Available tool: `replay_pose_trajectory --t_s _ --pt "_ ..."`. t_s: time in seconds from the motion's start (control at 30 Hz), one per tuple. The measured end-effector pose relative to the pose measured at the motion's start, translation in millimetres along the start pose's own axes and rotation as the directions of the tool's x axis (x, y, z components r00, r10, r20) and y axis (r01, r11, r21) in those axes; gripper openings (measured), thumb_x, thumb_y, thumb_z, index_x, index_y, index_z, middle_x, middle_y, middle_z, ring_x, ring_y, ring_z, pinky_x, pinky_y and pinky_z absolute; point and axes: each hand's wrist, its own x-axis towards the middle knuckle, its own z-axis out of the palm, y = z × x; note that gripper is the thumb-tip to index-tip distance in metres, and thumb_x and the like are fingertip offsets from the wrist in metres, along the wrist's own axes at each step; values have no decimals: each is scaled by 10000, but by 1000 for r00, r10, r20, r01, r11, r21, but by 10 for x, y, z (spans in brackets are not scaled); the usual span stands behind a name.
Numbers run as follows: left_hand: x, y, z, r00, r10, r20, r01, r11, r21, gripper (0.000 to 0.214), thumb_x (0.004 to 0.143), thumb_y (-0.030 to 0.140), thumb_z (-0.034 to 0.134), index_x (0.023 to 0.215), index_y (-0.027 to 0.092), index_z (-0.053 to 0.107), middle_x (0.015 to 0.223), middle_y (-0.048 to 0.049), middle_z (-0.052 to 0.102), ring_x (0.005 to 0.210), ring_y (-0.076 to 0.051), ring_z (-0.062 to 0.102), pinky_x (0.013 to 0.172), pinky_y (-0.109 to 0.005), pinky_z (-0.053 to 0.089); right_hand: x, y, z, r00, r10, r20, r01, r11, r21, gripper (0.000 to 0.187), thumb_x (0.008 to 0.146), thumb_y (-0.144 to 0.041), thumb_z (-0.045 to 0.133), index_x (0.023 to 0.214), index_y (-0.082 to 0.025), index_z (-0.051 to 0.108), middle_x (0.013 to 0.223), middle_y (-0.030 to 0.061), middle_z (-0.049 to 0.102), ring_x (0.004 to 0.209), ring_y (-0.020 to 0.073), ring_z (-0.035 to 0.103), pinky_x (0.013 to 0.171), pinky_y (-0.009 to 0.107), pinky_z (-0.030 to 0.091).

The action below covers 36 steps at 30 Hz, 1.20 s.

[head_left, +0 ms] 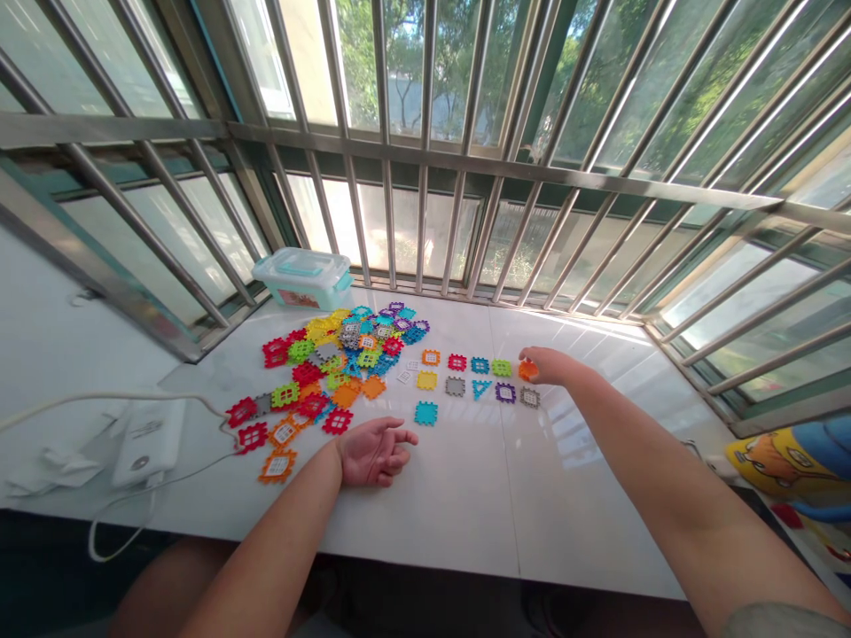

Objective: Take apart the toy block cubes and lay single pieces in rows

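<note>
Orange plastic tile (pixel 528 370) pinched in right hand (pixel 550 365), just past a row of little tiles (pixel 480 367) on white tabletop (pixel 598 540). Left hand (pixel 372 452) lying open beside big tile pile (pixel 332 363), well apart from the right. Light, stiff piece, maybe a bit slippery, probably easy to hold by its bumpy edges.

Plastic tiles (pixel 339 363) lie on a white counter (pixel 452 514).
</note>
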Motion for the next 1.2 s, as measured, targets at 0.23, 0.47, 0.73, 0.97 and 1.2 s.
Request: replay_pose_trajectory --t_s 0.23,0.47,0.73,0.97,1.2 --pt "-1 -2 3 1000 5 -11 -5 1000 0 422 1004 564 501 1101 210 711 664 -10 507 526 -129 301 568 -274 362 9 2 17 1000 14 19 -14 1000 22 656 756 -338 758 1382 -241 588 1315 114 707 1106 314 699 886 388 554" --pt "5 2 -1 1000 -2 -14 2 1000 5 425 999 567 506 1100 210 714 667 -11 513 524 -127 301 567 -273 359 45 7 46 999 35 27 -37 998 57 750 751 -402 770 1448 -242 545 1322 126 711 1098 325 704 861 391 554" --pt "7 2 12 1000 1 -14 -1 1000 5 421 996 568 511 1093 214 716 658 -10 510 521 -128 304 563 -273 359 47 -30 71 1000 16 24 -17 999 47 688 763 -399 755 1409 -251 573 1309 119 717 1063 308 713 829 369 551" --pt "9 0 9 1000 8 -17 -8 1000 6 417 984 565 529 1099 207 709 660 -9 508 520 -131 312 558 -270 359 46 -34 54 1000 7 31 -8 999 54 684 746 -408 768 1391 -262 591 1279 104 729 1053 303 717 840 366 557" --pt "6 -1 10 1000 10 -20 -10 1000 3 419 989 564 524 1100 203 704 667 -11 512 525 -131 309 561 -270 367 36 -70 27 999 15 39 -17 999 45 672 753 -403 765 1390 -266 602 1321 103 718 1088 306 711 859 360 553"
